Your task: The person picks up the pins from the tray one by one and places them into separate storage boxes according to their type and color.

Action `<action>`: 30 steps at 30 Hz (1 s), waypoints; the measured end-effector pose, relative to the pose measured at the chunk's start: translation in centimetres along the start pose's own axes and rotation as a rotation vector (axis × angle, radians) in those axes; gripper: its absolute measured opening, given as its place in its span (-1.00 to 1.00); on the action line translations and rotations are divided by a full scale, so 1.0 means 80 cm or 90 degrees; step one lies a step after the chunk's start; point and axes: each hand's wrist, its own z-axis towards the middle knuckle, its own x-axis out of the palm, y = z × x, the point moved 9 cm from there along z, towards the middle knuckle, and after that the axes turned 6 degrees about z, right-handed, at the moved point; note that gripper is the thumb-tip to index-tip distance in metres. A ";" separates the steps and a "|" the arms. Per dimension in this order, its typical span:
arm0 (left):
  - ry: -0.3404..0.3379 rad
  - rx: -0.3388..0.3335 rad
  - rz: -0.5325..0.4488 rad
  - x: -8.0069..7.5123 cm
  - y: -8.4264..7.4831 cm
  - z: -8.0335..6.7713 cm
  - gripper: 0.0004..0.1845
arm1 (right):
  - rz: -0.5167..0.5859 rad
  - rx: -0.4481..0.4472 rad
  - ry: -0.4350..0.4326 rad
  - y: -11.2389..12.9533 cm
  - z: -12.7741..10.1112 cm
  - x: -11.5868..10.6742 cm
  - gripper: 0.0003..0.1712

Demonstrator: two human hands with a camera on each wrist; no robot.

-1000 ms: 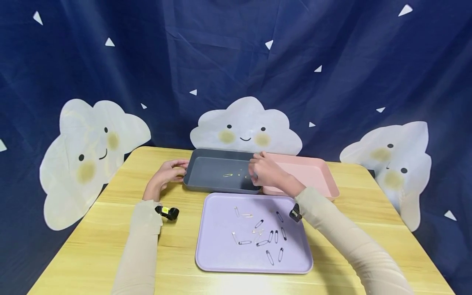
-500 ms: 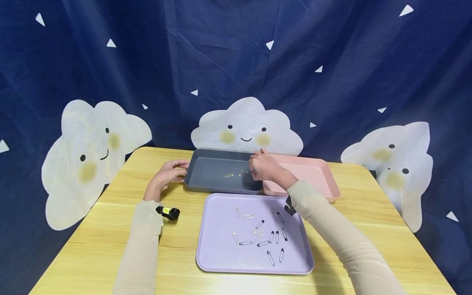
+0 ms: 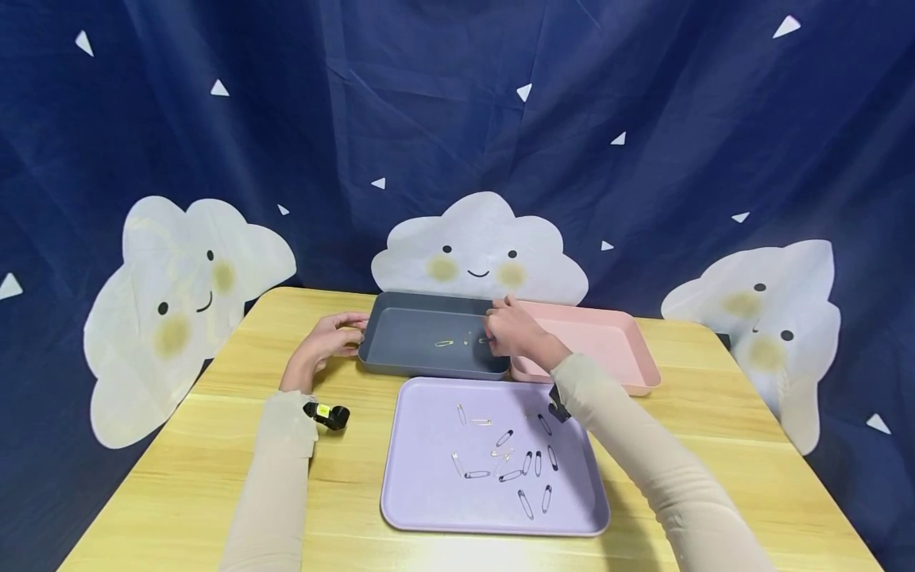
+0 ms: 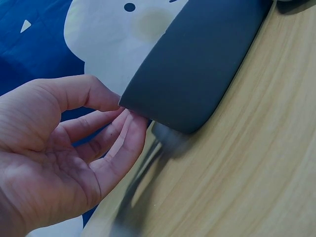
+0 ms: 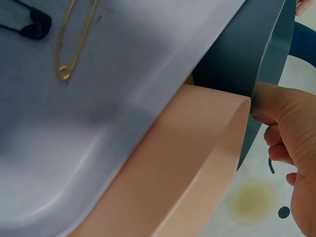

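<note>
My left hand [image 3: 332, 340] is at the left end of a dark grey tray [image 3: 407, 367]. In the left wrist view the thumb [image 4: 101, 96] and fingers pinch its rim. Over the tray's right end is my right hand [image 3: 513, 330], fingers curled downward. A gold safety pin [image 3: 483, 341] shows at its fingertips; the fingers partly hide the pin. Another gold safety pin [image 3: 445, 344] and some small gold bits lie on the tray floor. In front, a lilac tray [image 3: 429, 508] bears several black safety pins [image 3: 525, 504] and several gold ones [image 3: 461, 414].
A pink tray [image 3: 593, 338] adjoins the grey tray's right end, partly under my right forearm. All three trays stand on a wooden table [image 3: 214, 445]. Behind the table hangs a dark blue curtain [image 3: 457, 103] with cloud faces.
The right hand stays over the grey tray's right end, while its wrist and forearm have shifted slightly left. The gold pin at its fingertips has moved a little. The left hand has not moved.
</note>
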 end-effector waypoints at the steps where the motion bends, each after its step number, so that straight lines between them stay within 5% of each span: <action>1: 0.000 0.000 0.000 0.000 0.000 0.000 -0.41 | 0.004 -0.006 -0.005 0.000 -0.001 -0.001 -0.78; 5: 0.001 0.000 0.003 0.001 0.000 0.001 -0.41 | -0.007 -0.025 -0.043 0.002 -0.004 -0.004 -0.74; 14: -0.001 0.000 0.004 0.001 0.000 0.001 -0.41 | -0.010 0.008 -0.020 -0.002 -0.003 0.003 -0.70; 30: 0.007 0.008 -0.002 0.002 -0.002 -0.001 -0.40 | 0.103 -0.027 -0.111 0.011 -0.022 -0.021 -0.69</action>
